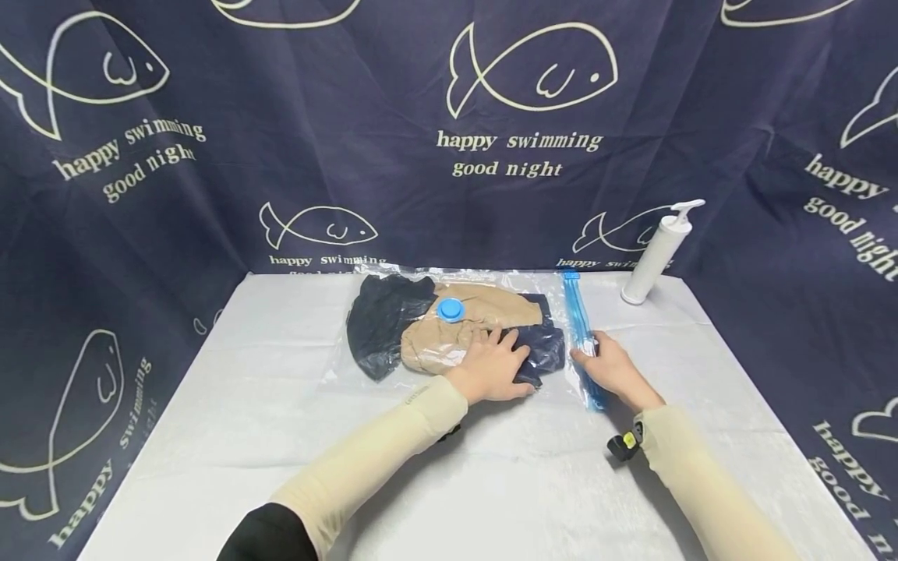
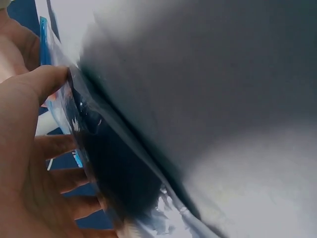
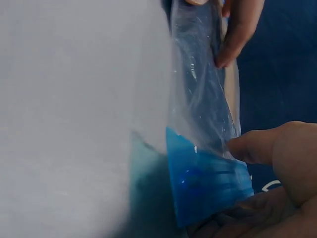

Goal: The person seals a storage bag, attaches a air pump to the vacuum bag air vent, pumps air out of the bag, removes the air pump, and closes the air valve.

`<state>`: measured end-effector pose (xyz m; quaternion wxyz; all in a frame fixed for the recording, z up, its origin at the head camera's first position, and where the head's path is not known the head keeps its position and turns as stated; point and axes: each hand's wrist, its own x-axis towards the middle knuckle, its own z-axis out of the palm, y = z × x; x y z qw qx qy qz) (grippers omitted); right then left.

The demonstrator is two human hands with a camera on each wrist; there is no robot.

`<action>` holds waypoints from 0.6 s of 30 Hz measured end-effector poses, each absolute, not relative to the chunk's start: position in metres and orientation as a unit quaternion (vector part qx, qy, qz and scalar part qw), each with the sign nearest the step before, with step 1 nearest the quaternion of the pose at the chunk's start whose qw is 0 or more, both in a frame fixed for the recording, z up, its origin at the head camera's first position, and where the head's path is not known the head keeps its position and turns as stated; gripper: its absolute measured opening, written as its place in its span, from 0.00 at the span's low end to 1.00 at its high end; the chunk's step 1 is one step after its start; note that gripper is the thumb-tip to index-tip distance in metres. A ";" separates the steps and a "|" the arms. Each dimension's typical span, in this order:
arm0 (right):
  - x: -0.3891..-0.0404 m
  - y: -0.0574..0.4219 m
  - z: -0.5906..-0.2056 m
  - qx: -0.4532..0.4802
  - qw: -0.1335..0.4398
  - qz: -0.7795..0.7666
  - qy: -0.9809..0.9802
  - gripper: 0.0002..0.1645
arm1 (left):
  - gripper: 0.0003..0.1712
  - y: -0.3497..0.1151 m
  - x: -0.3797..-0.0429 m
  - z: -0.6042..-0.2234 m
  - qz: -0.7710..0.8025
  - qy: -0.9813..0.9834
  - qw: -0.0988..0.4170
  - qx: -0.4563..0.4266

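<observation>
the clear vacuum storage bag lies flat at the far side of the white-covered table, its blue zip strip running along the right end. inside are 3 bundles of cloth: a black garment, a tan garment and a dark navy garment. the left hand lies on the film over the tan and navy cloth, fingers spread and gripping nothing. the right hand pinches the zip strip, its thumb on 1 face and its fingers on the other.

a poor seal seems the main risk (i cannot tell whether the zip is closed along its length). if the pinch drifts off the track, or loose film creases into it, a gap could remain and let air through. the navy cloth sits near the strip, so a shove from the left palm might push a fold into the closure. pressing too lightly could let the bag skid when the strip is tugged. the blue valve cap and the white hand pump, upright by the far right corner, are untouched.
</observation>
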<state>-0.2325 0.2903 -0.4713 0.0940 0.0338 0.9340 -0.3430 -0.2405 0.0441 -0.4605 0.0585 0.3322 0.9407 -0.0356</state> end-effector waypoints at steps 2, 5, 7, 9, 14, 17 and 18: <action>-0.226 0.289 -0.471 0.026 0.088 -0.343 0.935 0.46 | 0.45 0.042 -0.239 -0.460 -0.040 0.937 0.059 0.341; -0.216 0.286 -0.468 0.014 0.085 -0.348 0.934 0.46 | 0.45 0.037 -0.236 -0.460 -0.047 0.931 0.059 0.356; -0.208 0.285 -0.465 0.011 0.085 -0.353 0.932 0.45 | 0.45 0.032 -0.234 -0.459 -0.049 0.926 0.061 0.368; -0.198 0.282 -0.463 0.012 0.094 -0.360 0.928 0.44 | 0.44 0.027 -0.231 -0.458 -0.046 0.921 0.067 0.380; -0.174 0.266 -0.454 0.011 0.113 -0.365 0.924 0.46 | 0.44 0.008 -0.221 -0.453 -0.045 0.908 0.082 0.408; -0.162 0.256 -0.449 0.012 0.110 -0.369 0.923 0.48 | 0.43 -0.003 -0.216 -0.451 -0.044 0.900 0.080 0.426; -0.159 0.253 -0.448 0.012 0.109 -0.372 0.922 0.48 | 0.43 -0.006 -0.215 -0.451 -0.044 0.898 0.081 0.430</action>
